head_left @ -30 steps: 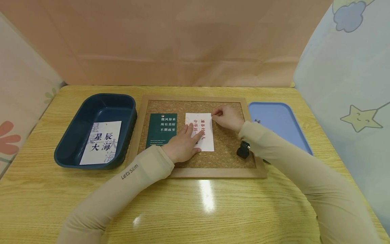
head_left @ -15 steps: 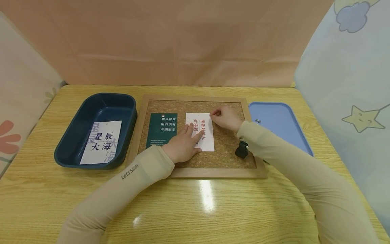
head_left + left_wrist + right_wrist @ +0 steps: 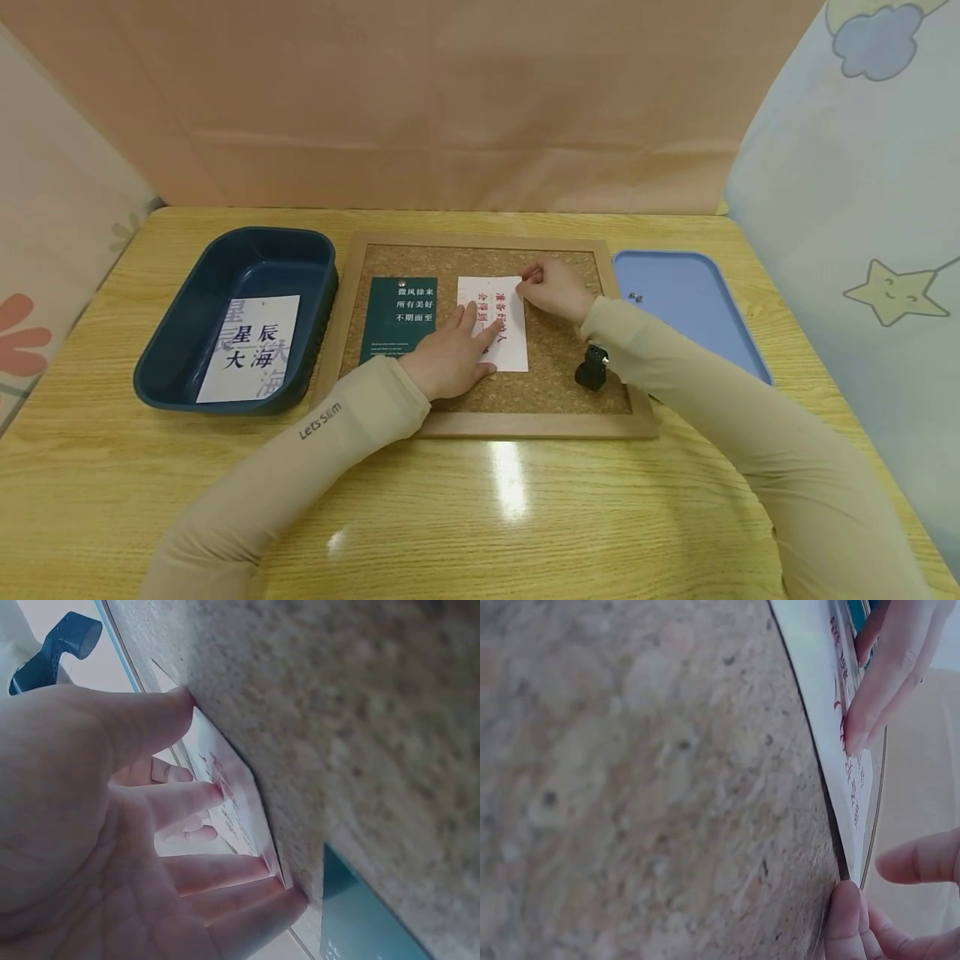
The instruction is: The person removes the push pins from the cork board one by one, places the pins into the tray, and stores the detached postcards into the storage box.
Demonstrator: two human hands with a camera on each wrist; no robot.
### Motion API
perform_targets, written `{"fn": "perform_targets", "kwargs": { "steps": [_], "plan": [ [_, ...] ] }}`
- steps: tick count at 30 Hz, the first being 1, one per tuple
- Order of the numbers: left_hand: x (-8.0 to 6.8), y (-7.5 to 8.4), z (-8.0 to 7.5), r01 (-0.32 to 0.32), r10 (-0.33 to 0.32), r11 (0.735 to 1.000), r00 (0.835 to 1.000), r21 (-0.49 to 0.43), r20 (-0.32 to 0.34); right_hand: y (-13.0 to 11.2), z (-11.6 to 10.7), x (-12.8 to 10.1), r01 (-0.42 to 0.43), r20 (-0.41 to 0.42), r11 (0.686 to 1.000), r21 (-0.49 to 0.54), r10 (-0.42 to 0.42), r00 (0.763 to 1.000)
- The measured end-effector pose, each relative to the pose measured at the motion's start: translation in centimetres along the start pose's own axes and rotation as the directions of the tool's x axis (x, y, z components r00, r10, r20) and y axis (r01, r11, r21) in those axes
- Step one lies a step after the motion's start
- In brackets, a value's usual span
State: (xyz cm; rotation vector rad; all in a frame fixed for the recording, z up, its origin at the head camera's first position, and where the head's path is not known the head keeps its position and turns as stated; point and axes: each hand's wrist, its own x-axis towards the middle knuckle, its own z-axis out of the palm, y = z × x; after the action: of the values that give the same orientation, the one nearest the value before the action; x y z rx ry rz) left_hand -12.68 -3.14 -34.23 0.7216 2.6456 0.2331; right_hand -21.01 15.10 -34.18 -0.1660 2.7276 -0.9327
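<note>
A wood-framed cork board (image 3: 558,350) lies in the middle of the table. A green card (image 3: 397,321) sits on its left half and a white card with red writing (image 3: 512,346) on its middle. My left hand (image 3: 453,350) lies flat on the white card, fingers straight and pressing it down; the left wrist view shows the fingers (image 3: 187,799) spread on the white card (image 3: 232,787). My right hand (image 3: 553,287) has curled fingers that pinch the card's top right corner. In the right wrist view its thumb tip (image 3: 846,919) meets the white card (image 3: 817,690) at that corner.
A navy bin (image 3: 225,402) at the left holds a white card with dark writing (image 3: 251,350). A light blue tray (image 3: 690,325) at the right holds small pins (image 3: 636,296). Cloth screens stand behind and on both sides of the table.
My right wrist has drifted slightly left. Both hands stay on the white card, whose top right corner looks a little raised.
</note>
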Motion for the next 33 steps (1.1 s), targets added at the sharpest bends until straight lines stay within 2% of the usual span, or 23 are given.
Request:
{"fn": "perform_targets", "kwargs": {
  "steps": [17, 24, 33],
  "plan": [
    [-0.05, 0.08, -0.04, 0.005, -0.005, 1.000, 1.000, -0.004, 0.002, -0.15, 0.14, -0.10, -0.062, 0.024, 0.994, 0.095, 0.060, 0.998],
    [-0.05, 0.14, -0.04, 0.003, -0.003, 1.000, 1.000, -0.006, 0.001, -0.35, 0.07, -0.26, -0.032, 0.009, 0.998, 0.049, 0.032, 0.999],
    [-0.07, 0.06, 0.05, -0.005, 0.005, 1.000, 1.000, 0.003, -0.009, -0.06, 0.11, -0.26, -0.001, 0.003, 0.998, 0.067, 0.001, 1.000]
  ]
}}
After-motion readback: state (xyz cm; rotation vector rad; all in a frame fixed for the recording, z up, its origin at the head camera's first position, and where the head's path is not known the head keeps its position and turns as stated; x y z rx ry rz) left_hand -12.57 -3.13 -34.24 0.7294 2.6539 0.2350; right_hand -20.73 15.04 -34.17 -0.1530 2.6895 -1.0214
